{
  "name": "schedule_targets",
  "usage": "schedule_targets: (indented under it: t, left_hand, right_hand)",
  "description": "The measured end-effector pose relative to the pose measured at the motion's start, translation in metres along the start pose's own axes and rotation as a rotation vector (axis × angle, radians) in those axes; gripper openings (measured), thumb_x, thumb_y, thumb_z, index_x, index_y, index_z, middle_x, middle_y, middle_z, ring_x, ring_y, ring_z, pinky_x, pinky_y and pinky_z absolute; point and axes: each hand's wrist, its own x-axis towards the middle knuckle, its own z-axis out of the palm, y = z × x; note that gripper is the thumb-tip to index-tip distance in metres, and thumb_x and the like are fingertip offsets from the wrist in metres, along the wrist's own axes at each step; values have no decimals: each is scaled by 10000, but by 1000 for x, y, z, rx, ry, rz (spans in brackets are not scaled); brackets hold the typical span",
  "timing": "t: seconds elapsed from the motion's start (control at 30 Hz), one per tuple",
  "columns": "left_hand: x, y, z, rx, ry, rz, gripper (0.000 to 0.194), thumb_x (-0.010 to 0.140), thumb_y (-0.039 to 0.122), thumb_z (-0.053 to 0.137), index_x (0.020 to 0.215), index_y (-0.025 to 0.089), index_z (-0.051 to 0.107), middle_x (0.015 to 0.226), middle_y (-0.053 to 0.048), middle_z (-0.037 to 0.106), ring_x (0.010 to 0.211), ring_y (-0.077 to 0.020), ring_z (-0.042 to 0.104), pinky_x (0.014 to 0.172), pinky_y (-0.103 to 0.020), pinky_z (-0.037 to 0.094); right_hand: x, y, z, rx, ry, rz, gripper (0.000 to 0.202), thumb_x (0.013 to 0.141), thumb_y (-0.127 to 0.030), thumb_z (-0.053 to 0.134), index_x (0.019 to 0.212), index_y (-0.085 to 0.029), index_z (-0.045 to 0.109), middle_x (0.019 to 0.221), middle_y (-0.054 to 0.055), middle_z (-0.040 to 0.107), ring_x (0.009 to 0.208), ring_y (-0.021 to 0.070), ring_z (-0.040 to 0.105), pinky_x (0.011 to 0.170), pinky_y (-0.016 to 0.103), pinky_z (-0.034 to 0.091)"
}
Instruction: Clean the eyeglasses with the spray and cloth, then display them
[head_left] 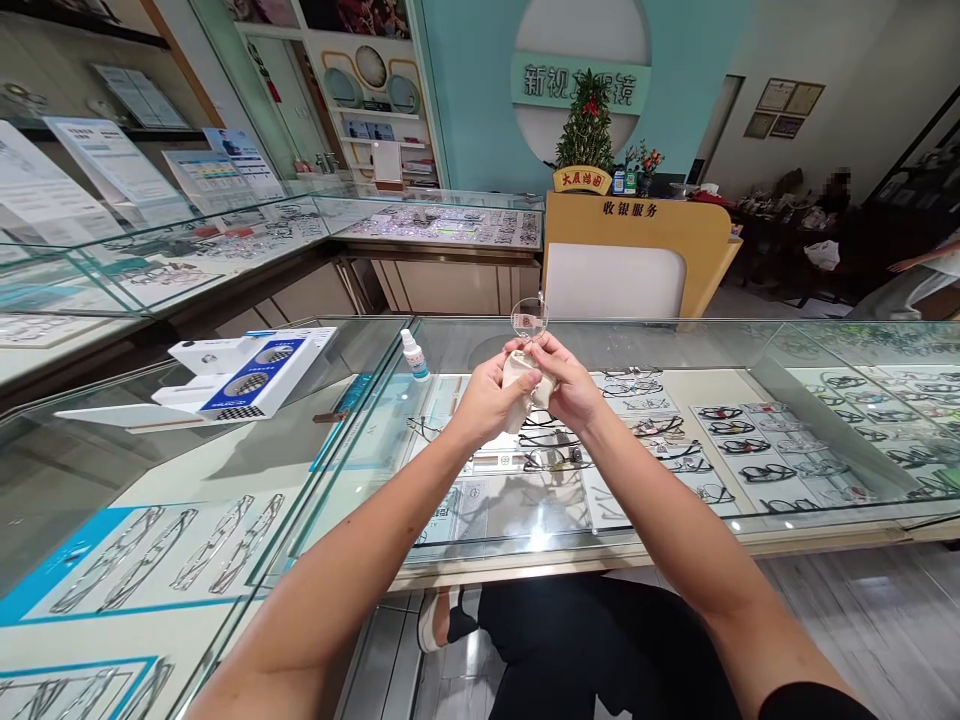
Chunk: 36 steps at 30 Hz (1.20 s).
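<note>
Both hands meet over the glass display counter [540, 540]. My left hand [491, 395] has its fingers closed on a cream cloth [517, 378]. My right hand [566, 385] is closed beside it, its fingers also on the cloth. A round clear lens [529, 318] with a small pinkish mark rises just above the fingertips; which fingers grip it is hard to tell. To the left of the hands, a small white spray bottle [414, 355] with a blue base stands on the glass.
An opened white and blue box [262, 375] lies on the glass at left. Eyeglass frames [739, 445] fill the counter beneath the glass. Beyond stand a wooden cashier desk [709, 240] and a plant [585, 125]. Part of another person [919, 285] shows at the right edge.
</note>
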Motion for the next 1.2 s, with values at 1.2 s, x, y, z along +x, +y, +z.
schedule_targets:
  t: [1.2]
  left_hand:
    - [0,11,-8,56,-171,32,659,824,768,887,992,153,717,832,-17,654,698,-131,551,645,-253,458]
  right_hand:
    - [-6,-12,5,-14,56,-33,316,789,-425,984,808,-248,723,1062,29,823,981,186,748,889,281,642]
